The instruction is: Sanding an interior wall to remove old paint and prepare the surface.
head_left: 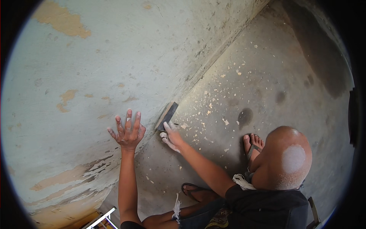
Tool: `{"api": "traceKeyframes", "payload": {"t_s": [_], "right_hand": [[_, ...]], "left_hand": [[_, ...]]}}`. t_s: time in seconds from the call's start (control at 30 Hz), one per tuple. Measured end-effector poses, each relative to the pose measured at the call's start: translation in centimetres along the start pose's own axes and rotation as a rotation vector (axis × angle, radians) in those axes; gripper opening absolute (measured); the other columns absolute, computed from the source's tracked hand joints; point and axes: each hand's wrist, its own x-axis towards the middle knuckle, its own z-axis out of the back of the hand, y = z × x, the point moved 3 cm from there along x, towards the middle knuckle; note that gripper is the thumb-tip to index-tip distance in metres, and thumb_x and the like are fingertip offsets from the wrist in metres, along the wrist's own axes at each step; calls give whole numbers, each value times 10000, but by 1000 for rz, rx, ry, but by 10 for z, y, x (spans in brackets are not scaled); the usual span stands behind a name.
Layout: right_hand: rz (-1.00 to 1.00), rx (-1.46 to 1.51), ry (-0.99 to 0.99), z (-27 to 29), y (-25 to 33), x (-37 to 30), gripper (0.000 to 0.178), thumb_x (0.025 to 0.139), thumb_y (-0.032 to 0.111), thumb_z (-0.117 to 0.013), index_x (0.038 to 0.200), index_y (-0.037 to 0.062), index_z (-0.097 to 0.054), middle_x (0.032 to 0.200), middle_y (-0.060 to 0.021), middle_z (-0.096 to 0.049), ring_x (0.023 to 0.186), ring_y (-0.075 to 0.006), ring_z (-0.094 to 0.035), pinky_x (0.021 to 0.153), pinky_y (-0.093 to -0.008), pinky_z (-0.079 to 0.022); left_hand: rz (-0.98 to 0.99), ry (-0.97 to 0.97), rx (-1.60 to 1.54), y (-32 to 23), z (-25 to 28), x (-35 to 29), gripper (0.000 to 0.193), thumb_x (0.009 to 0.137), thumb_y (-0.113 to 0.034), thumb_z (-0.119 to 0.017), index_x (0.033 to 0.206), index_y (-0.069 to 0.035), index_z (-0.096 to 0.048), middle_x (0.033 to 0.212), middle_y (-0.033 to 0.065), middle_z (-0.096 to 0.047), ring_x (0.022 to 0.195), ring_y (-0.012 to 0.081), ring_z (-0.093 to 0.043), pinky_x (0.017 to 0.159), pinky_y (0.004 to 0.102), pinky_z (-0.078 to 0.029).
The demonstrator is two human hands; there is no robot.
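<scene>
My right hand [171, 137] grips a dark rectangular sanding block [170, 114] with a pale tan face. The block lies tilted against the lower part of the pale green wall [126, 49], close to where wall and floor meet. White dust coats the fingers of that hand. To its left, my left hand [129, 133] rests against the wall with fingers spread, also dusty, and it holds nothing. Bare tan patches [66, 23] show on the wall where paint is gone, and dark scuffs run low on it.
Paint flakes [207, 108] lie scattered over the grey concrete floor [267, 76] along the wall. My bent knee [293, 158], dusted white, and sandalled foot [253, 145] are on the right. A metal frame [101, 219] stands at the lower left. Dark stains [245, 116] mark the floor.
</scene>
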Motion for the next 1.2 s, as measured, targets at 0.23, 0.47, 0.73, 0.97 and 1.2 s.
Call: {"api": "traceKeyframes", "payload": {"t_s": [0.23,0.47,0.73,0.97,1.2], "right_hand": [[179,112,77,-3,40,14,600,989,334,-552,1471,174,-232,908,20,-512,651,-78,-542,522,-220,-444],[3,-77,58,-29,-13,-23,604,978,337,-574,1460,141,-267,987,22,-529,656,-70,-523,549,-221,-433],[18,-98,13,-42,-18,-24,518,978,335,-574,1395,133,-344,876,25,-530,601,-66,-513,481,-207,-395],[218,73,82,-42,12,-5,543,981,321,-574,1413,135,-302,866,22,-476,601,-74,-499,471,-208,-374],[8,-135,58,-61,-52,-37,635,986,301,-567,1470,85,-217,898,5,-474,608,-80,-492,447,-208,-348]], "left_hand": [[2,-5,-14,1,1,4,519,737,-318,-611,1252,-378,-617,1416,-71,-523,1442,302,-283,1178,572,3],[-2,5,-1,3,5,0,514,736,-317,-613,1246,-376,-622,1413,-72,-527,1437,301,-294,1177,573,0],[91,-142,-400,12,50,-19,521,713,-221,-603,1228,-288,-573,1487,100,-413,1448,372,-230,1141,653,-5],[155,-197,-189,59,103,-23,598,782,-190,-534,1373,-215,-450,1509,176,-328,1438,439,-195,1136,661,-62],[200,-141,-82,87,106,-47,577,812,-286,-550,1375,-193,-468,1526,195,-294,1432,460,-193,1131,657,-72]]}}
